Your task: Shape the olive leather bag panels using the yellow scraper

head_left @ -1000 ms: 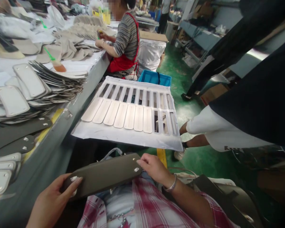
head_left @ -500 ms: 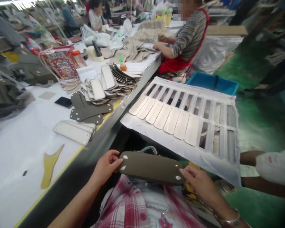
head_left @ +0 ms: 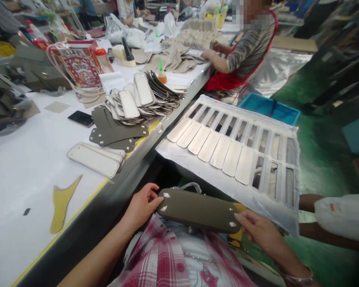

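Held level in front of my body is an olive-brown panel [head_left: 197,210] with rounded ends, white patches near its corners and a small metal stud at the right. My left hand [head_left: 143,203] pinches its left end between thumb and fingers. At the opposite end, my right hand [head_left: 255,227] grips the panel the same way. Pale-faced panels [head_left: 92,158] lie stacked on the table to the left. Behind them, several olive panels [head_left: 113,133] with white patches overlap beside a large heap of finished-looking pieces [head_left: 143,95].
A white slotted rack [head_left: 203,171] holding a row of pale strips stands right of the table edge. Beyond it are a blue bin [head_left: 269,108] and a seated co-worker [head_left: 248,52]. On the table lie a yellow template [head_left: 62,203], a phone [head_left: 80,118] and a red patterned bag [head_left: 77,65].
The view has shifted slightly, so the panel and both hands appear a little farther right. Both hands keep their hold on the panel's ends.
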A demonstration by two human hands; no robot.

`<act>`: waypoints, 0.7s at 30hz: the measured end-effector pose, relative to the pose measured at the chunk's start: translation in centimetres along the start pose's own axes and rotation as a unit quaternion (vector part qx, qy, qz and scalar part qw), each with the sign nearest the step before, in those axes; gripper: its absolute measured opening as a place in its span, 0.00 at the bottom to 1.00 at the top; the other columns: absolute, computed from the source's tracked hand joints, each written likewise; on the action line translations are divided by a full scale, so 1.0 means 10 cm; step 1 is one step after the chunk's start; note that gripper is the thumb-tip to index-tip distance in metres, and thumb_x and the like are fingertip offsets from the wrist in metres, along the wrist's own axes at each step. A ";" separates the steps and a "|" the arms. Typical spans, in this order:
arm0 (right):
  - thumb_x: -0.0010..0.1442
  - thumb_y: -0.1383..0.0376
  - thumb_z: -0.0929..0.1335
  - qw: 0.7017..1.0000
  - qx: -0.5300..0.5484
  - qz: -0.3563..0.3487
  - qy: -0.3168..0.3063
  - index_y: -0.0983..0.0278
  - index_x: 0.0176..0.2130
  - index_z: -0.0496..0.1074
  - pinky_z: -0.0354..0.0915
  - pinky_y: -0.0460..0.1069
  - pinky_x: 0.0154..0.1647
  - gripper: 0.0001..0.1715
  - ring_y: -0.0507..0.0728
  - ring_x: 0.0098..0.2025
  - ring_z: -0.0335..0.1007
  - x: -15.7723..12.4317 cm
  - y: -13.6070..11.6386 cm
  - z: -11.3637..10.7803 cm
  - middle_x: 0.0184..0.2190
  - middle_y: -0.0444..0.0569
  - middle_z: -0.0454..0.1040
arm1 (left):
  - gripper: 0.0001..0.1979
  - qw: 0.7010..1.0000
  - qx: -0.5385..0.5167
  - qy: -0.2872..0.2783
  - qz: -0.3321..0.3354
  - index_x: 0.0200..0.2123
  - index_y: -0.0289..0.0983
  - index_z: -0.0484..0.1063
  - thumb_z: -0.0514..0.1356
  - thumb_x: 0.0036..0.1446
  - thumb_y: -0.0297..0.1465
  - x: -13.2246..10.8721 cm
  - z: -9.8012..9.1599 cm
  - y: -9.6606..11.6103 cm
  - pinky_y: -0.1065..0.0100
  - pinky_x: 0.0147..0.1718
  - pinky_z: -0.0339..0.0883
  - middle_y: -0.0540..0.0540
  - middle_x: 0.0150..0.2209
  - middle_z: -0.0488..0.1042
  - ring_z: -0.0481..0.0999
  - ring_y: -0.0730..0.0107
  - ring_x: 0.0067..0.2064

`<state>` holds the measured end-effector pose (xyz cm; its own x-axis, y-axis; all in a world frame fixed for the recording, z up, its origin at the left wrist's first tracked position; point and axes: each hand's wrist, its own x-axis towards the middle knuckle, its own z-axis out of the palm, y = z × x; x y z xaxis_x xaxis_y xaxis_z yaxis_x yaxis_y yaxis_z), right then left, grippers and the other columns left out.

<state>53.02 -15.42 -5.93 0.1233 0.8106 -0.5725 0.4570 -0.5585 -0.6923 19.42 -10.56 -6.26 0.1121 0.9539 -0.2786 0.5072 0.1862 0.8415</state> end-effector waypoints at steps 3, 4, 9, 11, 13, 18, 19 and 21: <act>0.51 0.51 0.64 1.000 0.020 -0.017 0.005 0.59 0.20 0.61 0.52 0.47 0.15 0.18 0.51 0.14 0.56 -0.02 0.01 0.00 0.14 0.46 0.63 | 0.15 0.996 0.076 -0.037 0.015 0.43 0.39 0.61 0.52 0.54 0.39 -0.03 -0.04 0.01 0.69 0.30 0.62 0.54 0.25 0.68 0.70 0.69 0.28; 0.52 0.52 0.64 0.999 0.021 -0.028 0.008 0.60 0.20 0.61 0.52 0.47 0.15 0.18 0.50 0.14 0.56 -0.03 0.03 0.00 0.15 0.46 0.63 | 0.16 0.992 0.117 -0.047 0.018 0.44 0.40 0.61 0.52 0.55 0.41 -0.03 -0.06 0.00 0.68 0.31 0.63 0.54 0.26 0.68 0.70 0.68 0.29; 0.55 0.54 0.63 0.998 -0.001 -0.065 0.025 0.64 0.25 0.63 0.52 0.42 0.14 0.16 0.47 0.14 0.58 -0.01 0.19 -0.04 0.16 0.41 0.65 | 0.19 0.940 0.300 -0.016 0.164 0.43 0.41 0.64 0.51 0.52 0.45 0.13 0.01 0.08 0.54 0.42 0.64 0.44 0.38 0.70 0.71 0.55 0.40; 0.55 0.55 0.63 0.997 -0.007 -0.072 0.030 0.65 0.25 0.64 0.52 0.42 0.14 0.16 0.47 0.14 0.59 -0.01 0.23 -0.05 0.17 0.41 0.65 | 0.19 0.915 0.300 -0.023 0.267 0.45 0.40 0.65 0.51 0.52 0.42 0.16 0.26 0.26 0.51 0.48 0.60 0.41 0.45 0.68 0.68 0.51 0.46; 0.56 0.56 0.63 0.996 -0.013 -0.078 0.034 0.65 0.26 0.64 0.52 0.42 0.14 0.15 0.46 0.14 0.59 -0.03 0.23 -0.06 0.17 0.41 0.66 | 0.24 0.893 0.287 -0.072 0.339 0.50 0.39 0.63 0.55 0.50 0.40 0.16 0.63 0.47 0.53 0.51 0.59 0.41 0.51 0.66 0.65 0.52 0.51; 0.56 0.56 0.63 0.994 -0.045 -0.091 0.044 0.66 0.25 0.65 0.50 0.42 0.15 0.16 0.46 0.14 0.59 -0.05 0.22 -0.09 0.16 0.41 0.66 | 0.44 0.844 0.327 -0.178 0.387 0.58 0.32 0.53 0.65 0.40 0.44 0.18 1.51 0.73 0.52 0.54 0.54 0.35 0.56 0.61 0.60 0.50 0.56; 0.56 0.56 0.64 0.993 -0.053 -0.097 0.048 0.66 0.25 0.66 0.50 0.42 0.16 0.16 0.46 0.15 0.59 -0.05 0.22 -0.09 0.16 0.41 0.66 | 0.45 0.840 0.340 -0.183 0.381 0.58 0.31 0.54 0.65 0.39 0.44 0.19 1.59 0.74 0.52 0.54 0.54 0.34 0.55 0.62 0.61 0.50 0.55; 0.56 0.57 0.64 0.990 -0.070 -0.106 0.058 0.67 0.24 0.67 0.50 0.42 0.18 0.16 0.46 0.16 0.59 -0.06 0.21 -0.12 0.16 0.41 0.67 | 0.43 0.837 0.353 -0.185 0.375 0.56 0.30 0.56 0.65 0.38 0.44 0.21 1.66 0.74 0.52 0.53 0.55 0.34 0.53 0.64 0.63 0.51 0.54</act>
<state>54.93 -16.87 -6.53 0.1093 0.9262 -0.3608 0.5999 -0.3509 -0.7191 37.56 -11.10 -8.26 0.8161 0.5772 -0.0289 0.5394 -0.7427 0.3968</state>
